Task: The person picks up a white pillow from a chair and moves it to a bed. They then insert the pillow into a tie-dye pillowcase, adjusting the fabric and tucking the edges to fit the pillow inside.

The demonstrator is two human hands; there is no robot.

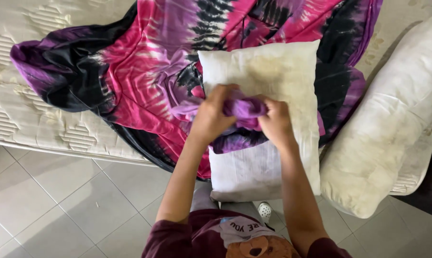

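Here, item by item: left hand (210, 117) and right hand (275, 123), each grip closed on a bunched purple fold of cloth (244, 109), held over a stained white pillow (268, 81). The pillow lies on the pink, purple and black sheet (130, 71) spread over the mattress (29, 119). Second pillow (393, 129) at right; tiled floor (58, 200) below.
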